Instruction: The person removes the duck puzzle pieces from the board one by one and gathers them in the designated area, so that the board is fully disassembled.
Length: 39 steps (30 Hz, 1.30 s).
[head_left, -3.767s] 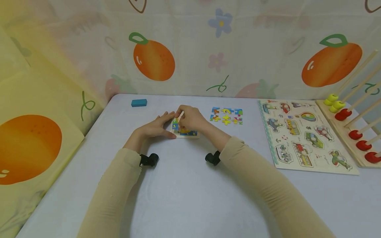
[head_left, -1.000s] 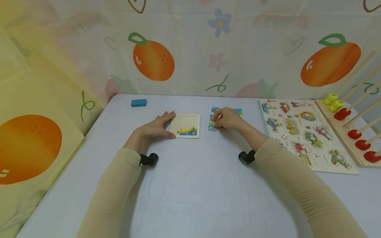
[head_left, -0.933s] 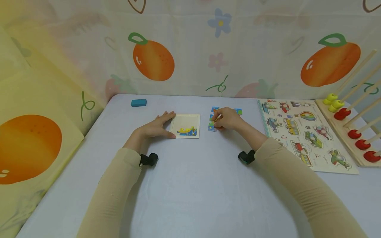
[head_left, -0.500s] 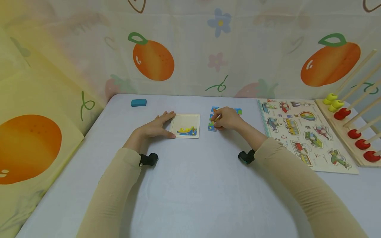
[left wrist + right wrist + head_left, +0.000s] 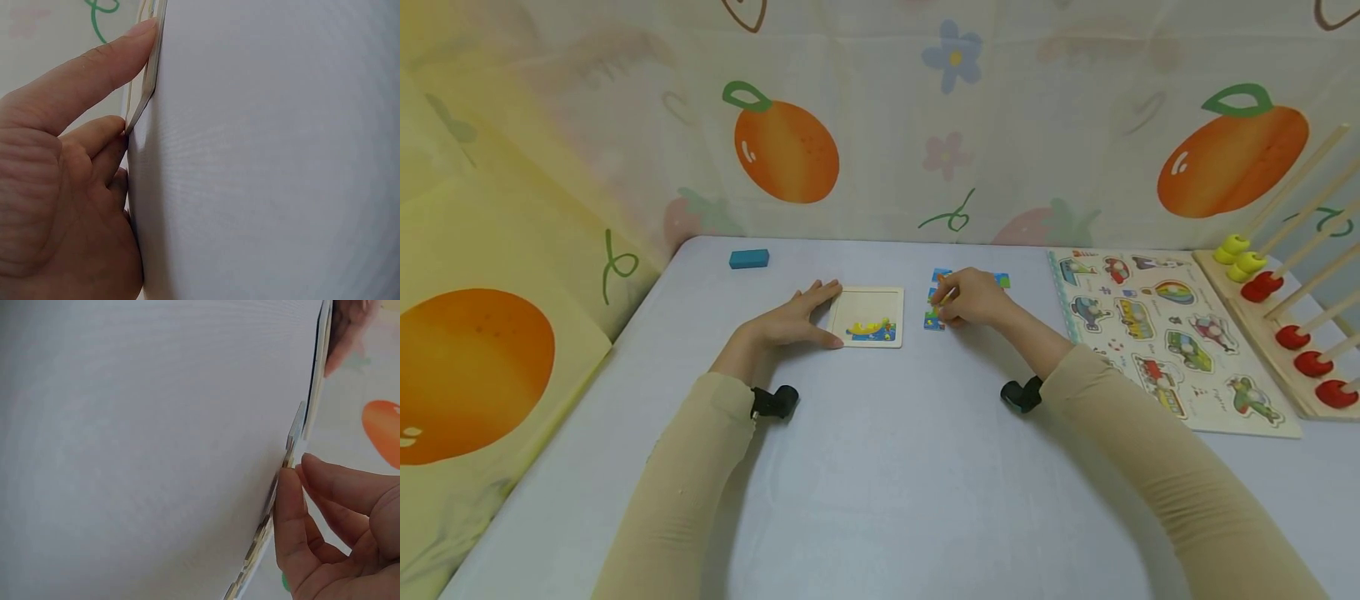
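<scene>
In the head view, my left hand [image 5: 788, 321] rests at the left side of a small wooden puzzle tray [image 5: 867, 304]. Its thumb lies on the near left corner, the other fingers stretched along the edge. Yellow and blue puzzle pieces [image 5: 871, 330] sit at the tray's near right. Right of the tray, my right hand [image 5: 973, 298] has curled fingers and pinches a blue and green puzzle piece [image 5: 933, 321] at table level. Other puzzle pieces [image 5: 1002, 281] lie partly hidden under that hand. In the right wrist view, thumb and index finger meet at a thin piece edge [image 5: 288, 461].
A blue block [image 5: 749, 259] lies at the back left of the white table [image 5: 850, 467]. On the right are a vehicle picture puzzle board [image 5: 1150, 325] and a bead frame [image 5: 1262, 317] with tall wooden rods. A fruit-print cloth [image 5: 880, 125] hangs behind.
My right hand has moved from the tray to the loose pieces on the right, carrying a blue and green piece. That piece has since shifted slightly away from me. My left hand stays put.
</scene>
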Each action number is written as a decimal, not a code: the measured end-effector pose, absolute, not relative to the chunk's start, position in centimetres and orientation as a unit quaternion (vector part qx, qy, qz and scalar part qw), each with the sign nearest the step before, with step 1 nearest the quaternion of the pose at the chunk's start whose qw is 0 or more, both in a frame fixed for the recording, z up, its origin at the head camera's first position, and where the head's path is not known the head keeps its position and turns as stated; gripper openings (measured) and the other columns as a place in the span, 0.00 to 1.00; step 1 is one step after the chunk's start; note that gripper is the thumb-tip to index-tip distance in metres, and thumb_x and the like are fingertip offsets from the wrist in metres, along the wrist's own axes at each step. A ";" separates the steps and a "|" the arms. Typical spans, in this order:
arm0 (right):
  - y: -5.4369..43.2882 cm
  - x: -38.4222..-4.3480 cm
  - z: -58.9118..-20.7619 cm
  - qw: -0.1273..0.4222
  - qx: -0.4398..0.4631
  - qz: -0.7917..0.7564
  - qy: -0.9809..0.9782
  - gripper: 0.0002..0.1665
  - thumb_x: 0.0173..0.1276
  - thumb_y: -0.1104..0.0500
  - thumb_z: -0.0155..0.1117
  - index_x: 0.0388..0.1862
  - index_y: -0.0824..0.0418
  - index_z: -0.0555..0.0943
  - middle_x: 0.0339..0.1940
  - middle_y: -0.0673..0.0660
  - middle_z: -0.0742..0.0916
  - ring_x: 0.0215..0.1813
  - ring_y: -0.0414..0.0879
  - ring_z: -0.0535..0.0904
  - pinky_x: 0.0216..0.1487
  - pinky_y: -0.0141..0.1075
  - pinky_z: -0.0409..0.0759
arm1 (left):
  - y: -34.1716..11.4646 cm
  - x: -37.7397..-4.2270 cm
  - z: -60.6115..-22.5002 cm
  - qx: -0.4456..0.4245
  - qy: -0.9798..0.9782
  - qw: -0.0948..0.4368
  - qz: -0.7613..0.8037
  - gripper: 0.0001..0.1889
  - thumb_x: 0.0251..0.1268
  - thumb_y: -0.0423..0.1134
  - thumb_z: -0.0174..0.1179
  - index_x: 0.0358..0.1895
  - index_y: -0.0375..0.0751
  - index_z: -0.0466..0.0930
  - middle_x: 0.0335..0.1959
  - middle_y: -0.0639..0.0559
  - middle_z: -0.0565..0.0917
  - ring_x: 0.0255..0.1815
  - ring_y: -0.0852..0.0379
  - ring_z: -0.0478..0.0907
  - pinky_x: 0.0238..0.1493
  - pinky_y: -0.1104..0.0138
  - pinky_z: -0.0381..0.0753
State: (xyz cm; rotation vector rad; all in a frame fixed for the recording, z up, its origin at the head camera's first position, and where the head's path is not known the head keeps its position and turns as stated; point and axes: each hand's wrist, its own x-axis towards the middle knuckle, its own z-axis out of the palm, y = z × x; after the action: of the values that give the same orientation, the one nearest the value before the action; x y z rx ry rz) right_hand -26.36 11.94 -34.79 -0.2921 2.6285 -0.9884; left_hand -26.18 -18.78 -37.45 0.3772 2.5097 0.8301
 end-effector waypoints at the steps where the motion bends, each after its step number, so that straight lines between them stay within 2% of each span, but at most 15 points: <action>1: 11.9 -26.3 -34.7 0.157 -0.102 -0.346 0.919 0.12 0.64 0.64 0.67 0.46 0.65 0.85 0.36 0.59 0.84 0.26 0.40 0.80 0.29 0.25 0.75 | -18.8 -26.2 -37.4 0.138 0.914 0.234 0.302 0.52 0.56 0.50 0.67 0.81 0.56 0.43 0.84 0.52 0.34 0.83 0.35 0.25 0.78 0.34 0.31; 11: 11.5 -26.4 -34.6 0.134 -0.111 -0.334 0.926 0.12 0.63 0.63 0.64 0.46 0.63 0.85 0.28 0.54 0.84 0.27 0.41 0.79 0.31 0.28 0.72 | -18.9 -26.2 -37.5 0.141 0.913 0.234 0.303 0.53 0.56 0.50 0.67 0.81 0.56 0.42 0.84 0.52 0.34 0.83 0.35 0.24 0.78 0.35 0.30; 18: 10.1 -26.1 -34.6 0.142 -0.118 -0.350 0.918 0.12 0.65 0.61 0.66 0.46 0.63 0.84 0.27 0.54 0.84 0.26 0.43 0.80 0.31 0.28 0.75 | -19.0 -26.2 -37.5 0.146 0.913 0.231 0.304 0.53 0.56 0.50 0.68 0.81 0.54 0.43 0.84 0.52 0.35 0.83 0.34 0.25 0.79 0.35 0.30; 34: 6.7 -25.5 -34.3 0.144 -0.163 -0.359 0.908 0.12 0.63 0.62 0.67 0.45 0.61 0.85 0.26 0.51 0.82 0.24 0.40 0.75 0.28 0.27 0.72 | -18.7 -26.2 -37.4 0.130 0.915 0.235 0.300 0.53 0.56 0.51 0.68 0.81 0.56 0.43 0.84 0.50 0.34 0.82 0.34 0.24 0.77 0.33 0.29; 36: 6.3 -25.4 -34.3 0.148 -0.165 -0.356 0.908 0.12 0.62 0.62 0.68 0.45 0.61 0.85 0.26 0.51 0.82 0.25 0.39 0.75 0.34 0.27 0.71 | -18.8 -26.2 -37.4 0.130 0.915 0.236 0.301 0.53 0.56 0.51 0.68 0.81 0.56 0.43 0.84 0.50 0.34 0.82 0.33 0.24 0.77 0.33 0.30; 39: 5.6 -25.4 -34.3 0.153 -0.171 -0.352 0.907 0.13 0.62 0.62 0.68 0.46 0.61 0.85 0.27 0.51 0.83 0.25 0.39 0.75 0.36 0.29 0.71 | -18.7 -26.2 -37.4 0.131 0.914 0.235 0.303 0.53 0.56 0.50 0.68 0.81 0.56 0.43 0.84 0.51 0.34 0.83 0.34 0.24 0.78 0.33 0.30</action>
State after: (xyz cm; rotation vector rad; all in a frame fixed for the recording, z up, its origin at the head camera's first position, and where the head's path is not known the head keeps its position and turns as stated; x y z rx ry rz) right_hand -25.37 5.61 -34.27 -0.4912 2.6020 -1.0100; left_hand -26.21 -18.74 -37.37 0.3596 2.5095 0.8303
